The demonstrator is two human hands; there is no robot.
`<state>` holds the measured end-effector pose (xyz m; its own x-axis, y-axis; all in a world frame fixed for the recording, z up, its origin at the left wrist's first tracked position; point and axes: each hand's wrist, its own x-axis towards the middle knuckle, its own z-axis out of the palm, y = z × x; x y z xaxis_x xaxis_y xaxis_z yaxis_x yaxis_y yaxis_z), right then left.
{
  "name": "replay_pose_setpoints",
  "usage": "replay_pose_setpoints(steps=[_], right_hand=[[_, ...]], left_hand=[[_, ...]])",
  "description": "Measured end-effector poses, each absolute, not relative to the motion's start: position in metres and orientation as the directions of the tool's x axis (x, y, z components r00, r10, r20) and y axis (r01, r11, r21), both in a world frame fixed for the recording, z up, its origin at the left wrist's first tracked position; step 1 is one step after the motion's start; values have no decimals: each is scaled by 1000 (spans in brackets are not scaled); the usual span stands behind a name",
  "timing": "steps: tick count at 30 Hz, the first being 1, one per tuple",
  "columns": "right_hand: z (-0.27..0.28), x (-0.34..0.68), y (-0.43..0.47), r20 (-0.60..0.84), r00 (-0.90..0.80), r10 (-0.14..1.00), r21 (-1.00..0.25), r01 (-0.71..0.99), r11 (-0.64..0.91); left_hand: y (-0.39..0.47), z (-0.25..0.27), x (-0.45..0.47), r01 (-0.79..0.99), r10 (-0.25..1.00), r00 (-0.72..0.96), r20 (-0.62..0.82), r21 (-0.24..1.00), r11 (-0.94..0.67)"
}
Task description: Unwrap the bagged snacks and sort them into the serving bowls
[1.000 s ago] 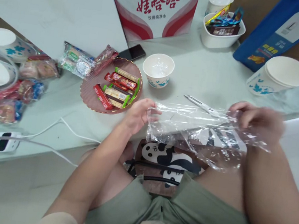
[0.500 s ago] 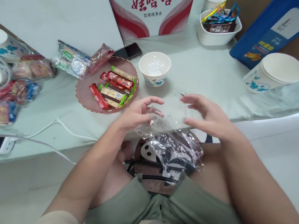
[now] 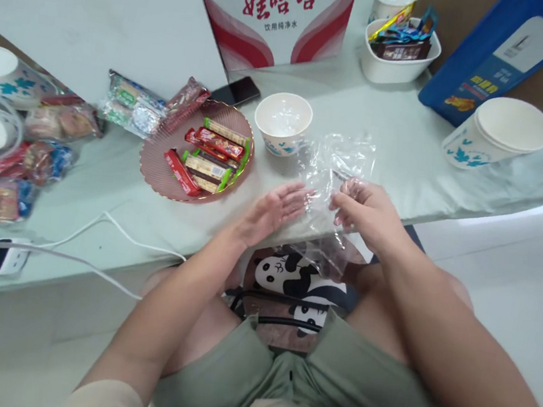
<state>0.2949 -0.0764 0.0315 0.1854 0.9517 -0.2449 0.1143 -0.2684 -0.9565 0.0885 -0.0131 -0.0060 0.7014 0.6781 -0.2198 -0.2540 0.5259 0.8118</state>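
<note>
A clear plastic bag (image 3: 328,164), crinkled and shiny, spreads over the front edge of the table between my hands, its lower part hanging over the edge. My right hand (image 3: 364,210) pinches the bag at its right side. With fingers stretched out, my left hand (image 3: 275,212) lies against or just beside the bag's left side; whether it touches cannot be made out. Just behind the bag stands a paper cup (image 3: 282,124) with crumpled clear plastic inside. Left of the cup, a pink ribbed plate (image 3: 156,164) with a gold rim holds several wrapped snack bars (image 3: 216,145).
Behind are a phone (image 3: 237,91), a white-and-red carton (image 3: 271,21) and a white tub (image 3: 396,71) of wrapped snacks. A blue bottle (image 3: 487,65) and stacked paper cups (image 3: 498,131) stand right. Packaged snacks (image 3: 47,162) and a white cable (image 3: 111,225) lie left.
The clear bag has moved up from over my lap onto the table's edge. My right hand has closed on it, and my left hand has straightened its fingers.
</note>
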Motion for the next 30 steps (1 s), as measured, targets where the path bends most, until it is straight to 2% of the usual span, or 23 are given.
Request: replay_pose_setpoints(steps=[2,8,11,14,18,20,22,24,26,30], right_hand=[[22,292,-76,-249,211,945,-954,116,-277],[10,287,-64,-228,158,961,-904,332,-269],[13,287,-57,-205,163,965,-903,348,-250],[15,291,-55,-196,208,958,-932,266,-248],[14,296,-59,-242,207,948,-964,61,-259],[13,298,-62,-302,104,948,-948,68,-310],[13,300,-64,-308,67,949,-943,115,-314],[14,301,-65,-258,108,960,-954,132,-271],[14,301,-66,-211,108,971,-965,135,-225],[7,299,-66,-75,68,995,-981,174,-85]], left_hand=[[-14,-9,94,-196,690,690,-219,861,469],[-14,-9,102,-14,839,491,-236,961,278],[-11,-6,98,51,881,377,-288,956,291],[-6,-4,94,23,889,329,-317,944,328],[-2,-5,93,-85,865,382,-324,920,382],[-1,-4,93,-87,816,468,-339,901,424],[-2,-3,92,-1,735,569,-368,894,448],[-3,-1,91,108,670,627,-398,896,431],[-4,0,90,141,671,627,-395,905,401],[-4,-2,88,29,744,577,-337,919,394]])
